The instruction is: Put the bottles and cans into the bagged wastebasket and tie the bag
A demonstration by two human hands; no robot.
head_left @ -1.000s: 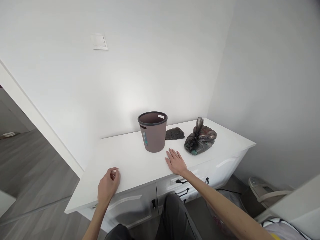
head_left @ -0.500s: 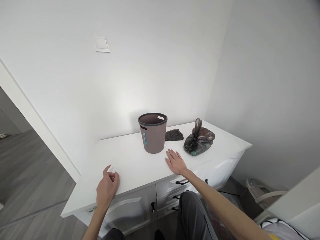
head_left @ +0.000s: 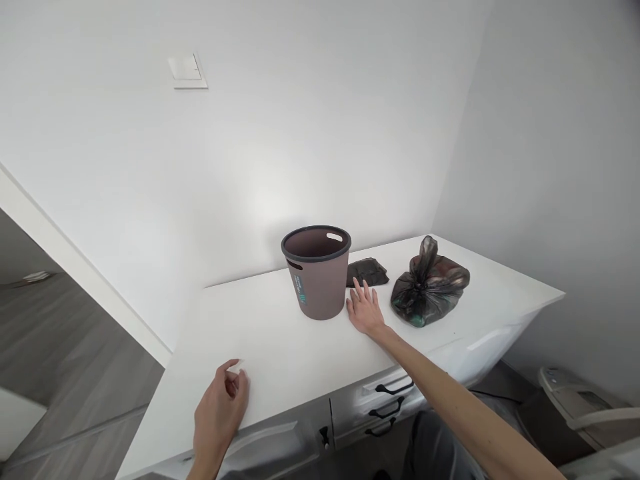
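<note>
Two hands are over a white worktop [head_left: 280, 347] that stands against the wall. The right hand [head_left: 367, 308] lies flat with fingers spread, palm down, holding nothing; its fingertips reach toward a folded black bag [head_left: 367, 271] and seem just short of it or barely touching, which cannot be told for sure. That folded bag lies flat at the far side of the worktop, just right of and behind a brown bin [head_left: 317, 272], which stands upright and looks empty. It looks like thin plastic film: very light, limp and slippery, likely to slide on the smooth top rather than lift, so a pinch at a near edge or corner with thumb and fingers would suit it better than a flat press.

Further right sits a tied black bag [head_left: 430, 283], full and bulging, with a knotted neck sticking up; it is apart from the right hand. The left hand [head_left: 221, 408] hovers at the near left edge of the worktop, loosely curled, fingers half bent toward the thumb, gripping nothing. Drawer handles [head_left: 393, 407] show below the front edge.
</note>
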